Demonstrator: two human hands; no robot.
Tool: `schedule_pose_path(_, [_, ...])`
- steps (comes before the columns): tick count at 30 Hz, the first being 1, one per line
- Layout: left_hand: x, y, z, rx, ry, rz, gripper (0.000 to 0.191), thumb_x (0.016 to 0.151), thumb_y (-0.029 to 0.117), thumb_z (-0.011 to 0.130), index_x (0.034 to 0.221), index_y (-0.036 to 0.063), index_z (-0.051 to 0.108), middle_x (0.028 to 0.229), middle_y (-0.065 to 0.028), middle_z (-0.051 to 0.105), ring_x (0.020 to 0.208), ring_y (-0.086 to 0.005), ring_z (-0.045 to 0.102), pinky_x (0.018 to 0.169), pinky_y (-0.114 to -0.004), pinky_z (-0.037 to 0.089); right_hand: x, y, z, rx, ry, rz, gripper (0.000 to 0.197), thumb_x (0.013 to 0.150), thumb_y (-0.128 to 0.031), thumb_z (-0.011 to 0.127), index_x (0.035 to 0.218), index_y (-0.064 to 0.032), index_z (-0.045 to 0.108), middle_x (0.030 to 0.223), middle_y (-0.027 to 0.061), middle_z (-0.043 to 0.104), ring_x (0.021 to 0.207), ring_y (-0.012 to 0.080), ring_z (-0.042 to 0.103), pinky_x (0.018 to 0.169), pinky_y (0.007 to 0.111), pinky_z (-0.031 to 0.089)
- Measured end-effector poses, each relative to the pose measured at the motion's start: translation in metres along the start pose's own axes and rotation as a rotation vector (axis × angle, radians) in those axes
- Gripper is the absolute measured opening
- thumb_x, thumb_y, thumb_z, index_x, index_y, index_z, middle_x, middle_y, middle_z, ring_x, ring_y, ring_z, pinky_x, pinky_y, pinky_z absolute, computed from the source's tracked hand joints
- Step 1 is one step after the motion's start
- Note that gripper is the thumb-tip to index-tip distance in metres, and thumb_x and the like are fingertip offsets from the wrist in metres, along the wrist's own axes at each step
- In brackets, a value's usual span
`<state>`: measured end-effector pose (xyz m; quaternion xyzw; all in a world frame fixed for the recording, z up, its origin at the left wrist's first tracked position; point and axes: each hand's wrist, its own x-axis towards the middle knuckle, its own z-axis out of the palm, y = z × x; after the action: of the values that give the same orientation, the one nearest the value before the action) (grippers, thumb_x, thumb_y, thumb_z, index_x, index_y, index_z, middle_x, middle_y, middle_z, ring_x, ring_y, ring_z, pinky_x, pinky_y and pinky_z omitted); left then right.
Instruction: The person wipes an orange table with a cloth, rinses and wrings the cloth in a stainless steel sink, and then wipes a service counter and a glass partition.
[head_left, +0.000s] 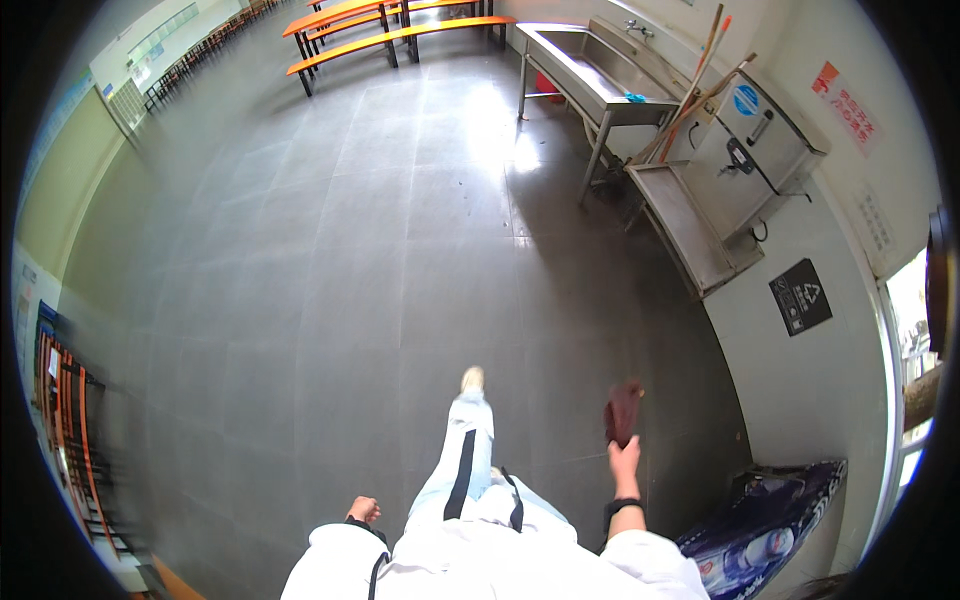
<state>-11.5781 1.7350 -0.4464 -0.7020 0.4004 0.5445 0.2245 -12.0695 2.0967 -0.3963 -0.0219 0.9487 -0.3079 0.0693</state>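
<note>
My right hand (625, 455) is closed on a dark red cloth (622, 412), blurred, held out over the grey tiled floor at the lower right. A black band circles that wrist. At the lower left, my left hand (365, 509) hangs with its fingers curled in; nothing shows in it. One of my legs is stretched forward between the hands, with a pale shoe (472, 379) at its end.
A stainless steel sink (517, 45) stands at the upper right, beside long-handled tools (697, 82) and a metal water dispenser (739, 161) with a drip tray. Orange benches (405, 34) are ahead, stacked furniture (71, 442) at left, a printed dark box (757, 540) at lower right.
</note>
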Motion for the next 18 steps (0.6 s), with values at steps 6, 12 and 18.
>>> schedule_pose_path(6, [0.049,0.181,0.011,-0.135,-0.114,-0.146,0.017,0.081,0.014,0.046,0.076,0.0006,0.054,0.060,-0.0091,0.057,0.045,-0.0193,0.051,0.042,-0.030,0.043,0.206,-0.144,0.032,0.177,0.105,0.066,0.035,0.066,-0.014,0.062,0.093,0.0010,0.045,0.084,0.0216,0.057,0.079,0.0365,0.056,0.073,0.041,0.044])
schedule_pose_path(12, [0.080,0.531,0.020,0.108,0.239,0.561,0.029,0.071,0.009,0.047,0.099,0.0016,0.049,0.067,-0.0089,0.057,0.057,-0.0169,0.055,0.047,-0.030,0.044,0.283,-0.207,0.072,-0.117,-0.071,0.194,0.036,0.063,-0.021,0.065,0.093,-0.0055,0.051,0.088,0.0173,0.059,0.087,0.0354,0.055,0.078,0.042,0.043])
schedule_pose_path(18, [0.029,0.853,0.032,0.181,0.056,0.788,0.038,0.074,0.013,0.052,0.111,0.0048,0.045,0.079,-0.0073,0.057,0.072,-0.0150,0.057,0.065,-0.029,0.049,0.376,-0.245,0.107,-0.170,-0.048,0.725,0.037,0.066,-0.024,0.060,0.098,-0.0084,0.051,0.097,0.0183,0.058,0.093,0.0356,0.055,0.081,0.043,0.043])
